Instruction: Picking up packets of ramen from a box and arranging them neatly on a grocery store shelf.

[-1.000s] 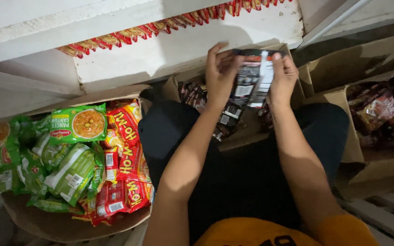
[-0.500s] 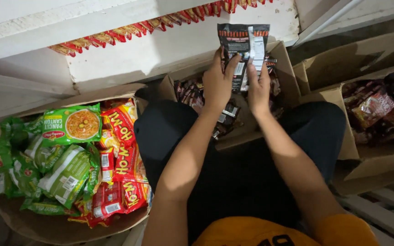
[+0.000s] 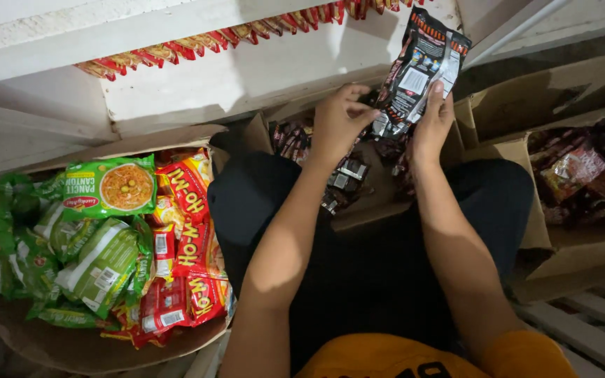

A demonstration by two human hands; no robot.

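Since half a second ago the black snack packets (image 3: pixel 420 70) have swung up and rightward, and the left hand has let go of them; before that both hands clasped them over the box.

Head view: the right hand (image 3: pixel 432 122) pinches the packets by their lower end, thumb on the printed face and fingers curled behind. The bunch stands nearly upright, its long axis tilted a little to the right, top end toward the white shelf's (image 3: pixel 246 70) right corner, bottom end in the hand. It hangs in the air above the far edge of the open cardboard box (image 3: pixel 365 203) that rests on the person's lap. The left hand (image 3: pixel 337 122) holds nothing: fingers loosely bent, fingertips close to the packets' lower left corner, whether touching I cannot tell. More dark packets lie inside the box. To the left, a carton (image 3: pixel 71 343) holds green and red noodle packs (image 3: pixel 110 185). A row of red sachets (image 3: pixel 197 42) lines the shelf's far edge.
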